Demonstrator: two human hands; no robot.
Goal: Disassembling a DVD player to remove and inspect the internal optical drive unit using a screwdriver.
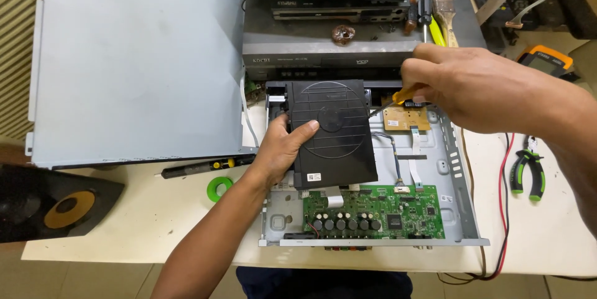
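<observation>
An opened disc player chassis (457, 168) lies on the white table. My left hand (283, 147) grips the left edge of the black disc drive unit (336, 131), thumb on top of it. In my right hand (460, 87) is a yellow-handled screwdriver (403, 95), its tip pointing down beside the drive's right edge, near a small tan circuit board (407, 119). A green main circuit board (379, 209) with several capacitors sits at the chassis front.
The grey metal cover (137, 56) lies to the left. Stacked players (329, 19) stand behind, with a paintbrush (444, 7) and a multimeter (544, 59). Green-handled pliers (528, 171) lie at right, a green tape roll (219, 187) and a black-yellow tool (205, 165) at left.
</observation>
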